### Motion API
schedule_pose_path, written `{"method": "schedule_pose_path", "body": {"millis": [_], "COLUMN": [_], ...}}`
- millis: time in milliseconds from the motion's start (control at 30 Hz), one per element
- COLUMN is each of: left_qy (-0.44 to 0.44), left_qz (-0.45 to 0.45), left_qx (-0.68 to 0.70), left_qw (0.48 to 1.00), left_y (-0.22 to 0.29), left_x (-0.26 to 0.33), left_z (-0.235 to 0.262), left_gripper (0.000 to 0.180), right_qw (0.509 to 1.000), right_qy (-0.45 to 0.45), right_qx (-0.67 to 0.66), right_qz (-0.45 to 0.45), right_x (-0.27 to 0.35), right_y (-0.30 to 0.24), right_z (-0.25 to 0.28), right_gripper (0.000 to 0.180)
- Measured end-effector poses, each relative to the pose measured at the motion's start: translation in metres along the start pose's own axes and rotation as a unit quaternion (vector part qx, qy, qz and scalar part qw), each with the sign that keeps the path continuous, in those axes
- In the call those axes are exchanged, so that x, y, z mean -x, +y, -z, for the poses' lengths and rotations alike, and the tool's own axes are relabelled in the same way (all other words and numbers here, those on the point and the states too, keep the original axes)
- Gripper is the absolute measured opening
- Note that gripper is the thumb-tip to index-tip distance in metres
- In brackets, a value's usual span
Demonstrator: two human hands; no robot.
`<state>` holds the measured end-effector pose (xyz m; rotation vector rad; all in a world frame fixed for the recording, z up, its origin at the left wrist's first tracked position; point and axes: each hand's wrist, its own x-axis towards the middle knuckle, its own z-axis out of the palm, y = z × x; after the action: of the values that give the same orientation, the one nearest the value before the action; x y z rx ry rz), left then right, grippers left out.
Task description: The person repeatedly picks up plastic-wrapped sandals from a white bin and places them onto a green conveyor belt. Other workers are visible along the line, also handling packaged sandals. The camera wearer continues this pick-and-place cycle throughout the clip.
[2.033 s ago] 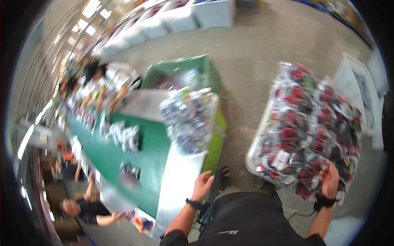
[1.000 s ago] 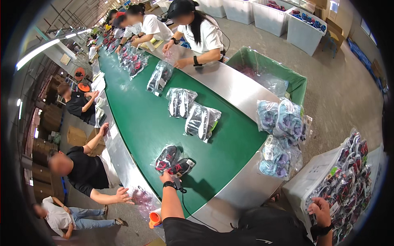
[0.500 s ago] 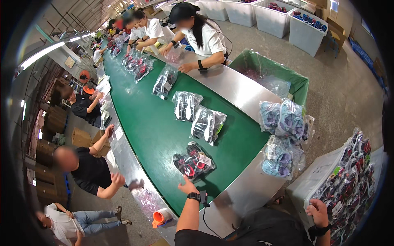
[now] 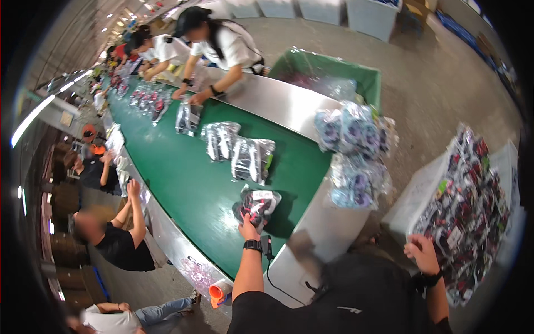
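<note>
My left hand [image 4: 248,227] grips the near edge of a clear plastic bag holding a pair of black and red shoes [image 4: 259,202], tilted up over the near end of the green conveyor belt [image 4: 189,189]. Loosely bent and holding nothing that shows, my right hand [image 4: 423,254] hovers beside the rim of a pale plastic bin [image 4: 414,206]. That bin is heaped with bagged dark and red shoes [image 4: 467,222]. Farther up the belt lie two bagged pairs of black and white shoes, a nearer one [image 4: 253,160] and a farther one [image 4: 221,140].
Bagged light-blue shoes [image 4: 353,133] are stacked on the metal table edge [image 4: 317,222] to the right. Behind them stands a green-lined bin [image 4: 367,83]. An orange cup [image 4: 219,292] sits at the near left edge. Co-workers line both sides; one handles a dark bagged pair [image 4: 188,117].
My left hand has closed on the black and red shoes' bag and tipped it up. My right hand remains by the bin. The view has shifted, and the far co-worker now bends over a bag.
</note>
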<state>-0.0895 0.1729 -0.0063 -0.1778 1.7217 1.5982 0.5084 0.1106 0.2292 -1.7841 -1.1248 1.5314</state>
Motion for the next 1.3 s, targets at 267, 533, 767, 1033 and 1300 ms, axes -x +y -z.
{"method": "schedule_pose_path", "body": {"millis": [267,533,767,1033,1300], "left_qy": [-0.349,-0.546,-0.628,-0.727,-0.805], "left_qz": [0.168,0.074,-0.054,-0.185,-0.086], "left_qx": [-0.022,-0.128,-0.284,-0.296,-0.356], "left_qw": [0.922,0.825,0.722,0.591,0.467], "left_y": [-0.004,-0.018,-0.051,-0.111,-0.201], "left_x": [0.168,0.354,0.472,0.617,0.721], "left_z": [-0.075,-0.166,-0.196,-0.229,-0.272], "left_gripper": [0.042,0.054,0.071,0.065,0.059], "right_qw": [0.995,0.967,0.963,0.936,0.743], "right_qy": [-0.051,-0.046,0.097,0.106,0.350], "right_qx": [-0.050,-0.225,-0.214,-0.231,-0.545], "right_qz": [0.063,0.111,0.134,0.242,0.167], "right_x": [-0.009,0.001,0.027,0.119,0.174], "right_y": [-0.009,-0.010,0.023,0.076,0.194], "right_z": [0.002,0.017,0.065,0.202,0.401], "right_gripper": [0.034,0.061,0.098,0.126,0.010]}}
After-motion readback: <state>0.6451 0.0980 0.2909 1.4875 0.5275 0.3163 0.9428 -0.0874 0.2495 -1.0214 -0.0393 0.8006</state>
